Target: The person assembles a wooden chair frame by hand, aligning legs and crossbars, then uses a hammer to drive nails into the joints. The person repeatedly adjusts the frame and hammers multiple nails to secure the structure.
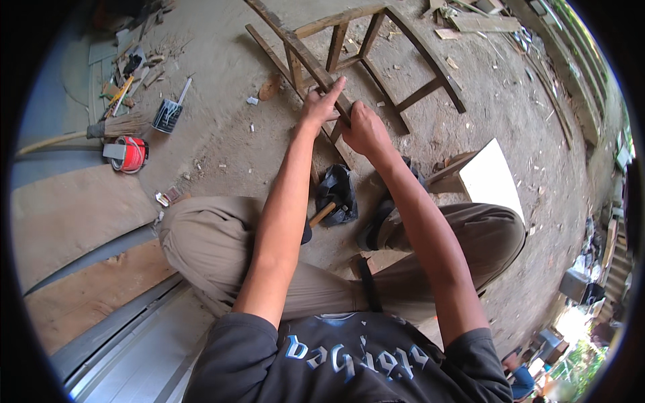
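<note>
A dark wooden chair frame (314, 66) lies tilted on the dirt ground ahead of me, its legs and crossbars showing. My left hand (322, 106) rests on one long rail, its index finger stretched along the wood and the other fingers curled at the side. Just nearer to me, my right hand (366, 131) is closed at the near end of the same rail; its fingertips are hidden, and I cannot see whether anything small is in it. Below the hands, a black plastic bag (338, 190) lies on the ground with a wooden handle (322, 213) beside it.
A white-topped piece (494, 176) stands by my right knee. To the left are a red can (134, 154), a paint-streaked container (166, 115), a broom (121, 126) and plywood sheets (80, 221). Scrap wood (485, 24) lies at the far right.
</note>
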Demonstrator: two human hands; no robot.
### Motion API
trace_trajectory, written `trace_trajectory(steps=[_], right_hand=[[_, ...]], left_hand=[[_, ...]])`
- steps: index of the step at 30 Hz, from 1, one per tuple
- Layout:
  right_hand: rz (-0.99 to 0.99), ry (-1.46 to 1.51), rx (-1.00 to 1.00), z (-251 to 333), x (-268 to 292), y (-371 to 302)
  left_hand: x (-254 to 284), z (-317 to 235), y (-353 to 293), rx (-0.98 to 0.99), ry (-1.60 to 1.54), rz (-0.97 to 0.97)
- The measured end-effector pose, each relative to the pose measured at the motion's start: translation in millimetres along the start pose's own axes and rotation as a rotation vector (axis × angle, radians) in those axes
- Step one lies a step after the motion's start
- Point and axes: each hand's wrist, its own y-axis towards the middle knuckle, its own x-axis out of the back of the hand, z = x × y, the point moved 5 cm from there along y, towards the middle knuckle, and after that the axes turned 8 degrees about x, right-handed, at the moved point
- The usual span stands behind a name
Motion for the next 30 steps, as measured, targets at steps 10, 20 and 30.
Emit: trace_trajectory(steps=[10, 20, 30], right_hand=[[0.006, -0.029, -0.08, 3.6, -5.5, -2.0], [-0.633, 1.078, -0.46, -102.3, 40.1, -62.4], [0.337, 0.157, -0.068, -81.5, -184.2, -176.5]], left_hand=[[-6.3, -47.9, -17.0, -1.039, 1.179, -0.159], [-8.2, -42.9, -8.4, -1.104, 1.117, -0.221], [-15.6, -49.3, -14.1, -1.068, 1.175, -0.213]])
